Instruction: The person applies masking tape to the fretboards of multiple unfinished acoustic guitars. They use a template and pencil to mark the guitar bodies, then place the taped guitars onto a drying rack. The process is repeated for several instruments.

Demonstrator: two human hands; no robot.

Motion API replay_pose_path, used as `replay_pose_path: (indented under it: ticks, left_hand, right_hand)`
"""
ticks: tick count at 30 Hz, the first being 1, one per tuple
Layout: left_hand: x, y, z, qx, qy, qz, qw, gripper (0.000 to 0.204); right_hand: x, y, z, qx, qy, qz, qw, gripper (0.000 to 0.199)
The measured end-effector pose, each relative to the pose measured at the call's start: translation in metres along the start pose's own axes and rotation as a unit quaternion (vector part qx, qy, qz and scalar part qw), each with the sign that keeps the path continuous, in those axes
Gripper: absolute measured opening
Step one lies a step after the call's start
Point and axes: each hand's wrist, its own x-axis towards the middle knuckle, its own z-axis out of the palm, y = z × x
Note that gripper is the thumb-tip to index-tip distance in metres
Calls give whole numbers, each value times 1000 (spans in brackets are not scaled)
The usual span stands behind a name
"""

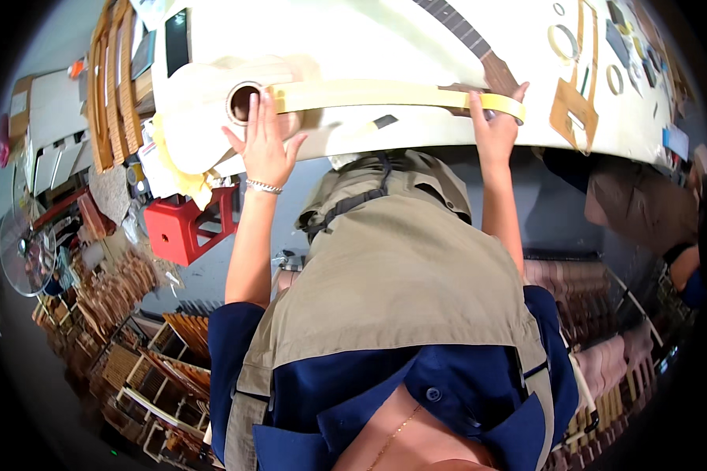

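A pale wooden instrument body (192, 118) with a round sound hole (243, 102) lies on the white table. My left hand (265, 153) is laid flat with fingers apart, its fingertips beside the hole at the near end of a yellow tape strip (369, 95). The strip runs rightward, taut, to a roll of yellow tape (507, 105), which my right hand (495, 129) grips between thumb and fingers. Dark brown wood shows partly behind the strip near the roll; the rest beneath is hidden. A small dark-ended piece (385, 122) lies below the strip.
A fretted neck (456, 27) lies beyond my right hand. Tape rolls (562, 41) and a brown wooden template (573, 110) sit at the right. A phone (177, 39) is far left. A red stool (187, 229) stands left; another person (644, 192) is at the right.
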Motion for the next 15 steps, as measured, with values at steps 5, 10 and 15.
replay_pose_path:
  ticks: [5,10,15]
  left_hand:
    - [4,10,-6,80,-38,-4,996,88]
    - [13,77,11,-97,-42,8,994,85]
    - [35,180,30,-123,-61,253,958,64]
  right_hand:
    - [-2,3,3,-60,26,-37,997,94]
    - [-3,12,19,-127,86,-153,976,90]
    - [-3,18,28,-77,82,-190,975,82]
